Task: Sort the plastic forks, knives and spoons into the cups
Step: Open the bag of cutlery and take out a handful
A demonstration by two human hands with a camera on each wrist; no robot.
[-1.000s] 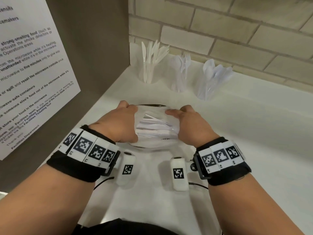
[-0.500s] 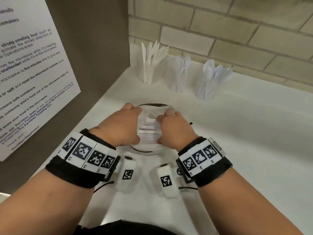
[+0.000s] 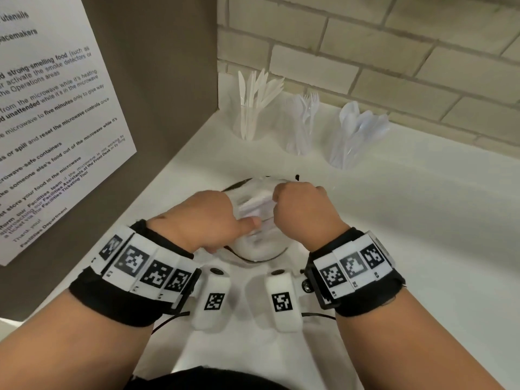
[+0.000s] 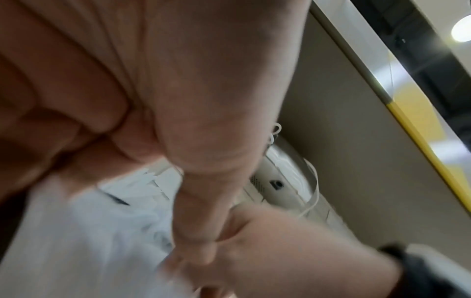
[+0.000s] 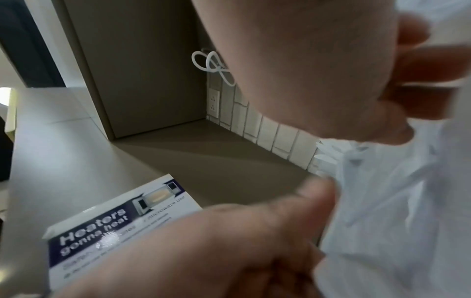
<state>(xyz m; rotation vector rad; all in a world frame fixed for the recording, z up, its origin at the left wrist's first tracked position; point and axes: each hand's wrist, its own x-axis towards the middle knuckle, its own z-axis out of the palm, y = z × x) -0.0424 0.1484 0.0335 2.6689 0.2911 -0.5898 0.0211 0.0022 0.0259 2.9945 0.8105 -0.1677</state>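
Plastic cutlery (image 3: 257, 205) sits bundled in a clear bag (image 3: 254, 243) over a dark-rimmed plate (image 3: 274, 253) on the white counter (image 3: 408, 220), toward its near edge and close to the brown side panel (image 3: 157, 80). Both hands clamp on the bag: the left hand (image 3: 202, 220) has its fingers curled round the left side with the thumb pressed on the plastic, and the right hand (image 3: 305, 212) is fisted on the top right of the bag, knuckles up. In the wrist views the crumpled film (image 5: 397, 201) bunches against the fingers, though motion blur hides exactly how each finger lies. Along the far edge of the counter, against the brick wall (image 3: 394, 52), stand three clear cups in a row: the knife cup (image 3: 249, 122) nearest the corner, the fork cup (image 3: 299, 130) in the middle and the spoon cup (image 3: 346, 144) on the right, each already holding its own kind. A printed notice (image 3: 50, 108) hangs on the side panel
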